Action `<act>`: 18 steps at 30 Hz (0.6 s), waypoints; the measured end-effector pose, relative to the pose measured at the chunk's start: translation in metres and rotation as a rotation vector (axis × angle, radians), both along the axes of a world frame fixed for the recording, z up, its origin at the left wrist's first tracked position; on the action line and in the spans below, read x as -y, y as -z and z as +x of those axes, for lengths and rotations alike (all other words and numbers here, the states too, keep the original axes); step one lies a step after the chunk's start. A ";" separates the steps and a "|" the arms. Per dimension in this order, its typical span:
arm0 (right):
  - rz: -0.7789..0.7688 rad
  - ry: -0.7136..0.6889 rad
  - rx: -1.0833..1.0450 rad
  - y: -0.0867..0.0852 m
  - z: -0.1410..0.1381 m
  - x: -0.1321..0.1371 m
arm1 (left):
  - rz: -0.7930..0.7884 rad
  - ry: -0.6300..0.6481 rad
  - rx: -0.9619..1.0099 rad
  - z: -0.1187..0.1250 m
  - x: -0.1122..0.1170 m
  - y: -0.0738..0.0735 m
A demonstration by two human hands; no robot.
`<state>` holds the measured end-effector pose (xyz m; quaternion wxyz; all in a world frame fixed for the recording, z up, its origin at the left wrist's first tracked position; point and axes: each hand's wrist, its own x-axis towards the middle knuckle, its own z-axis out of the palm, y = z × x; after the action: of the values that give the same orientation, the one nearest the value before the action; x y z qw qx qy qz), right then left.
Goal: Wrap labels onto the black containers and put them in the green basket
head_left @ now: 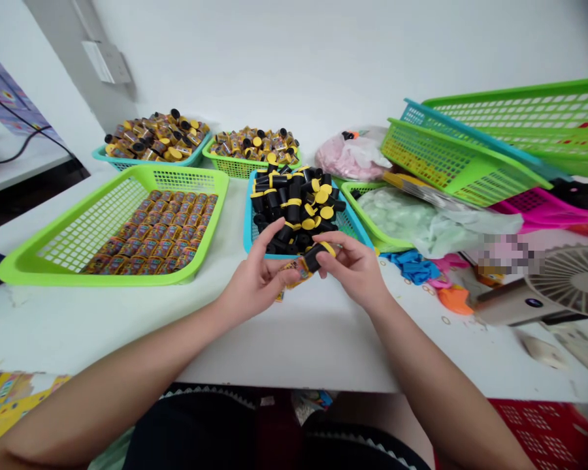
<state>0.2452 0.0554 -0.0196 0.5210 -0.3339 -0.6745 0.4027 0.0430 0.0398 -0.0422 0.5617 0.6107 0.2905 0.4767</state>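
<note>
Right hand [353,271] pinches a light, stiff black plastic cylinder with a yellow cap [315,256] (smooth, so grip the barrel); left hand [259,277] narrowly holds a printed orange paper strip [294,274].

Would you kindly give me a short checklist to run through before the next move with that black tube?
Right hand gripping the black tube: ok.
Left hand fingers on the printed wrapper: ok.
Wrapper around the tube: cannot tell, the fingers hide the join.
Yellow cap seated on the tube: cannot tell, the right hand's fingers cover part of it.
Loose capped tubes piled within the blue basket: ok.
Wrapped tubes lying in rows in the green basket: ok.
</note>
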 end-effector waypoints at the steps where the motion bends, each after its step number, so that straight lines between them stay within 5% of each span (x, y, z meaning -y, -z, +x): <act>1: 0.064 -0.004 0.033 -0.001 0.000 0.001 | -0.043 0.028 0.033 0.001 0.001 -0.003; 4: 0.181 -0.048 0.095 -0.002 -0.002 0.003 | -0.075 0.024 0.075 0.004 0.002 -0.009; 11: 0.152 -0.160 0.106 0.005 -0.006 0.007 | 0.071 -0.146 -0.130 0.000 0.003 -0.006; 18: 0.078 -0.162 0.043 0.006 -0.007 0.007 | -0.109 0.045 -0.067 -0.002 0.000 -0.014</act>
<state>0.2382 0.0485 -0.0252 0.4846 -0.2663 -0.7257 0.4095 0.0411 0.0398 -0.0283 0.5945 0.6011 0.3211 0.4267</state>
